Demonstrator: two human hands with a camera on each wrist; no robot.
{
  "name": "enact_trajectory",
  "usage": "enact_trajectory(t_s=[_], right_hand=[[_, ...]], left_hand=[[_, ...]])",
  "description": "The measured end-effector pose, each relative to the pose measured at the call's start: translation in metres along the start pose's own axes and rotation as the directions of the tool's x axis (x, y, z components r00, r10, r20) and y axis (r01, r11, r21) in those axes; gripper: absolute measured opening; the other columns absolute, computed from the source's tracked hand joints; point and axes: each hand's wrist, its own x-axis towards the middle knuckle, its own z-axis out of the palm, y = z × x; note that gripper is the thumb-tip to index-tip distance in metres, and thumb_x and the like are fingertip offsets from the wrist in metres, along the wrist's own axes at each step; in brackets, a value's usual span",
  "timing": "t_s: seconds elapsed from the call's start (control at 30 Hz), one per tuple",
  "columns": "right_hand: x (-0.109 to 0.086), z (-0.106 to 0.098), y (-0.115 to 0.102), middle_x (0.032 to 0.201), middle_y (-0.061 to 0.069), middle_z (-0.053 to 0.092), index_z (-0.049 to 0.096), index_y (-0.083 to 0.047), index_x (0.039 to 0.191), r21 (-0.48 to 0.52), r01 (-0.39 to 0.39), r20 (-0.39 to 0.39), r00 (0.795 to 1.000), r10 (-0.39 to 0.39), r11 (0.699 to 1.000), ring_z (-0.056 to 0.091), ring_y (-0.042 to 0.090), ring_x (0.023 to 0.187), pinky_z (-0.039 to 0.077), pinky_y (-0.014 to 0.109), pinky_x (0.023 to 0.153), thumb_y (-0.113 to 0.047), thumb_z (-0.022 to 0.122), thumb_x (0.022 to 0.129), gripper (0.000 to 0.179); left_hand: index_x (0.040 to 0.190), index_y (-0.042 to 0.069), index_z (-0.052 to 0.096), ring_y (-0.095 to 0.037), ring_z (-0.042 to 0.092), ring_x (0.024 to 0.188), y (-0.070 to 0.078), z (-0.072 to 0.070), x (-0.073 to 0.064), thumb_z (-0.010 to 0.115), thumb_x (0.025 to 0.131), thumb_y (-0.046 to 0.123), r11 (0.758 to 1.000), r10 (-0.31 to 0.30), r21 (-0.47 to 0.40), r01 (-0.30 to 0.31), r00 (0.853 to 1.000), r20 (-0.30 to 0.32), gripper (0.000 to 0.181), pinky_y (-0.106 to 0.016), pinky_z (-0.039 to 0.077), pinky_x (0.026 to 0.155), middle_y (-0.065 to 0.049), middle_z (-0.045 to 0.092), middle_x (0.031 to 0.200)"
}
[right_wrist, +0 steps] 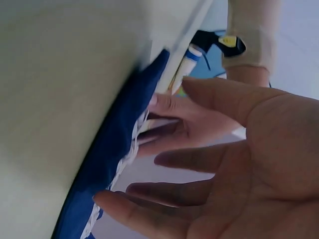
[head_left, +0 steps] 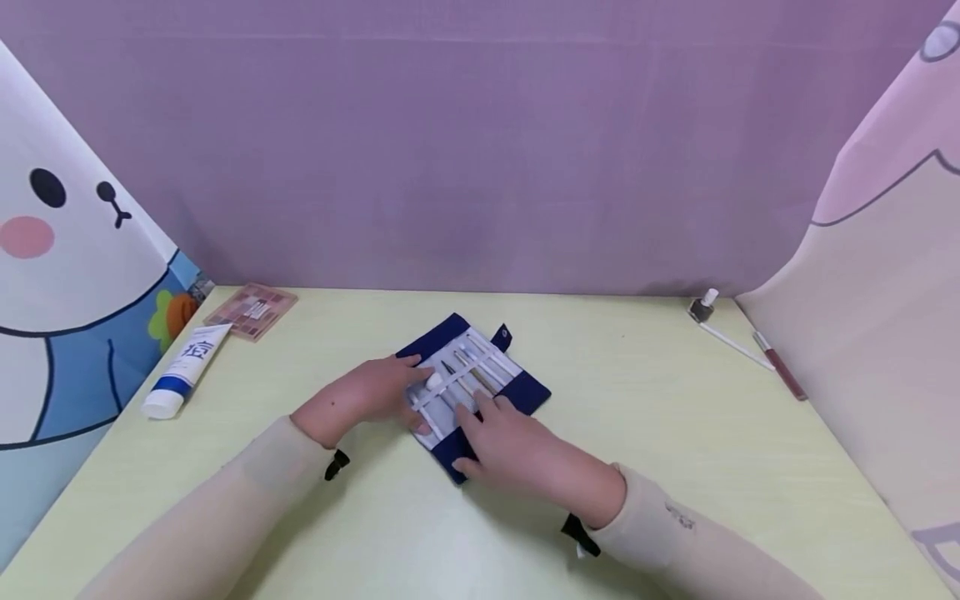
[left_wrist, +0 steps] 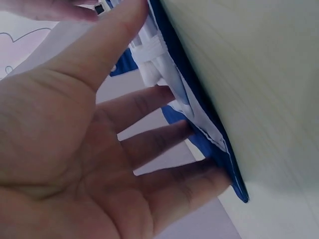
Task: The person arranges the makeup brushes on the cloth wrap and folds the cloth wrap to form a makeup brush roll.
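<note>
A navy fabric case [head_left: 529, 392] with a white lining lies unfolded at an angle on the table. Elastic bands across the lining hold several slim tools [head_left: 487, 379], too small to identify surely. At the case's left edge, my left hand [head_left: 367, 390] touches it with spread fingers; in the left wrist view its fingertips [left_wrist: 219, 179] meet the navy rim. My right hand [head_left: 513, 446] rests at the near edge, fingers extended over the lining. The right wrist view shows the relaxed right fingers [right_wrist: 144, 216] beside the navy cloth [right_wrist: 117, 134]. Neither hand pinches anything visible.
On the left lie a white tube with a blue band [head_left: 183, 371] and a pinkish checkered palette [head_left: 255, 310]. Toward the back right are a small dark bottle with a white cap [head_left: 702, 308], a white stick [head_left: 735, 346] and a reddish-brown tube [head_left: 783, 371]. Cloth walls surround the table.
</note>
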Motion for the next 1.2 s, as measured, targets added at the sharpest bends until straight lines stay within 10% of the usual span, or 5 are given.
enact_trajectory(t_s=[0.63,1.2], right_hand=[[0.004,0.011,-0.011,0.158,0.03,0.052,0.06,-0.006,0.151,-0.198,0.058,0.032,0.998,-0.052,0.979,0.059,0.04,0.14,0.058,0.046,0.112,-0.05,0.065,0.106,0.064],[-0.007,0.012,0.05,0.176,0.02,0.029,0.047,-0.007,0.161,0.08,0.094,0.094,0.99,-0.102,0.992,0.033,0.04,0.162,0.039,0.052,0.129,-0.03,0.063,0.109,0.059]], left_hand=[[0.159,0.006,0.05,-0.051,0.049,0.15,0.008,0.003,-0.011,0.085,0.088,0.056,0.996,-0.059,0.064,0.06,0.998,-0.02,0.094,-0.059,0.047,0.121,-0.03,0.04,0.168],[0.162,0.017,0.048,-0.055,0.044,0.151,0.001,0.01,-0.024,0.074,0.091,0.066,1.0,-0.002,0.026,0.002,1.0,0.014,0.09,-0.064,0.045,0.12,-0.022,0.042,0.17]])
